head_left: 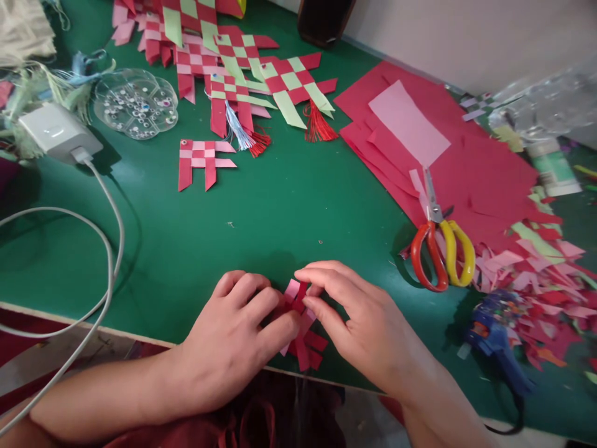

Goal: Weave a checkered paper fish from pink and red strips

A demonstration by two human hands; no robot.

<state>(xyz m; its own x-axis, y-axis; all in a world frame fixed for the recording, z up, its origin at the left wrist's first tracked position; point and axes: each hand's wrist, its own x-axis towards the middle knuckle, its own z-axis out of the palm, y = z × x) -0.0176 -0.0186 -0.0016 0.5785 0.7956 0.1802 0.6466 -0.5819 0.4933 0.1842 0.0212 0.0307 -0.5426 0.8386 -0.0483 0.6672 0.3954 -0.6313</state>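
Near the table's front edge, a small piece of woven red and pink paper strips (pixel 305 339) is between my hands. My left hand (pixel 247 330) is closed on its left side, with the fingers curled over the strips. My right hand (pixel 357 311) has its thumb and forefinger at the upper right strips, and the fingertips are close together around a red strip end. Part of the weave is hidden under my left fingers. Farther up the table lies a finished-looking woven paper fish (pixel 198 160) in red and pink.
Several woven fish with tassels (pixel 291 84) lie at the back. Scissors (pixel 438 242) rest beside red paper sheets (pixel 485 168). On the right are paper scraps (pixel 550 280) and a blue glue gun (pixel 497 348). A white charger (pixel 60 132), its cable, and a bead tray (pixel 135 104) occupy the left.
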